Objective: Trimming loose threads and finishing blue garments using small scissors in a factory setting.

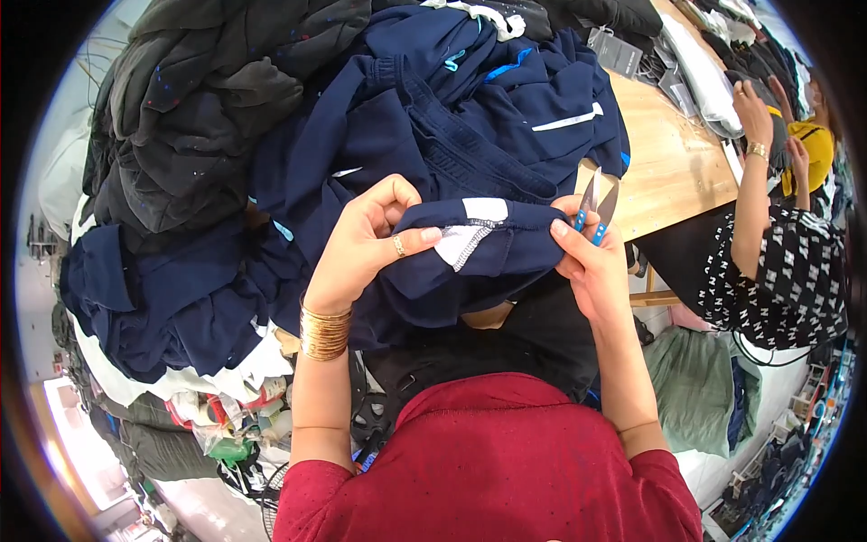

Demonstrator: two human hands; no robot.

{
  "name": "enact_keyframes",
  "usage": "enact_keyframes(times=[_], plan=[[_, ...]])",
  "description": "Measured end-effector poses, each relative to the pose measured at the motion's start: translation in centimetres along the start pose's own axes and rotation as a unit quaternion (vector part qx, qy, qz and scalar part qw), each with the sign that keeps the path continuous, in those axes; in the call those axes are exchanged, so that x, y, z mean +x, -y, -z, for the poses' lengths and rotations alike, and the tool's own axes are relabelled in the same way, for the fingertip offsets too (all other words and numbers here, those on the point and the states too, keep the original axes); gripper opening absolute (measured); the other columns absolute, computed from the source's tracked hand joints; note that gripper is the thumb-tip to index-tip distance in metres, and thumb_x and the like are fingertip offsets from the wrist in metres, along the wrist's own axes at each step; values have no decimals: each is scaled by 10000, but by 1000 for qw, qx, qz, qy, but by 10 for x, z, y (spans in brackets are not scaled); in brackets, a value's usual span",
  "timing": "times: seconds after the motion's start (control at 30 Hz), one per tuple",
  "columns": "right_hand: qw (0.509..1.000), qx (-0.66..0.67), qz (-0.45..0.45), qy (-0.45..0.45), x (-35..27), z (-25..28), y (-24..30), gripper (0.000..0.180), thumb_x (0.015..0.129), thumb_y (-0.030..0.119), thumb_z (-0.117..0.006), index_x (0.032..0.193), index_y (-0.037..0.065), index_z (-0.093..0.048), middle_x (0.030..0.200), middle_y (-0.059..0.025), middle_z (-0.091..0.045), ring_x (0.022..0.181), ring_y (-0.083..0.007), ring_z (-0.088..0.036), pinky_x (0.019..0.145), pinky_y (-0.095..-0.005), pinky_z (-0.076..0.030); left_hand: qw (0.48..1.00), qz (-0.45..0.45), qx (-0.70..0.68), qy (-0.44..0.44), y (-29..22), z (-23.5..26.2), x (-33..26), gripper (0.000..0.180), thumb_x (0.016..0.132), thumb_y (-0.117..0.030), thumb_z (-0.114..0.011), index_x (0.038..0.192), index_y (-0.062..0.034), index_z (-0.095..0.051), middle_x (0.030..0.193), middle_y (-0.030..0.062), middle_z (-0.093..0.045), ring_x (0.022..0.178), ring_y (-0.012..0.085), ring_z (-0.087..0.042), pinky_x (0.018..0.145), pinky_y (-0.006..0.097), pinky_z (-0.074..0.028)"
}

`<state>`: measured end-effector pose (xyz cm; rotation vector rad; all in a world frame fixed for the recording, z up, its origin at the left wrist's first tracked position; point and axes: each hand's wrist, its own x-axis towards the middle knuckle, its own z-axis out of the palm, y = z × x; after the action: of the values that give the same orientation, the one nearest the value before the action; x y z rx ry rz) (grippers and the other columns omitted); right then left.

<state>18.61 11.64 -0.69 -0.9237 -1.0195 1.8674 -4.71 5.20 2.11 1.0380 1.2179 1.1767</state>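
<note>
My left hand [366,244] pinches the waistband of a navy blue garment [479,248], thumb on top beside a white stitched label patch. My right hand [587,262] grips the other end of the same band and also holds small thread snips [596,206] with blue handles, blades pointing up and slightly apart. The band is stretched between both hands just above my lap. Gold bangles ring my left wrist and there is a ring on one finger.
A big heap of navy garments [433,108] and black ones [199,99] covers the wooden table [668,172]. At the right another person [777,262] in a black-and-white patterned top handles clothing. Bags and fabric lie on the floor below.
</note>
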Motion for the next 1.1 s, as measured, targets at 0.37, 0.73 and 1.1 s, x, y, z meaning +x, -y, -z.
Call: enact_keyframes(times=[0.37, 0.73, 1.1], plan=[[993, 93, -53, 44, -7, 2, 1, 127, 815, 94, -619, 919, 44, -567, 655, 43, -507, 416, 11, -314, 371, -147, -210, 994, 13, -102, 21, 3, 6, -9, 158, 796, -29, -641, 856, -43, -495, 774, -4, -581, 684, 13, -529, 633, 148, -432], [994, 82, -59, 43, -11, 2, 5, 158, 787, 81, -638, 921, 32, -570, 654, 38, -508, 442, 6, -336, 371, -156, -199, 992, 5, -124, 23, 5, 6, -10, 147, 792, -9, -635, 852, -36, -504, 759, -4, -591, 671, 8, -531, 629, 144, -425], [904, -424, 27, 52, -10, 20, -1, 107, 829, 112, -603, 868, 23, -649, 647, -19, -596, 569, -81, -514, 544, -219, -411, 929, 35, 337, 151, 30, 17, -42, 146, 782, -93, -648, 858, -5, -559, 676, 90, -624, 587, 117, -577, 564, 242, -421]])
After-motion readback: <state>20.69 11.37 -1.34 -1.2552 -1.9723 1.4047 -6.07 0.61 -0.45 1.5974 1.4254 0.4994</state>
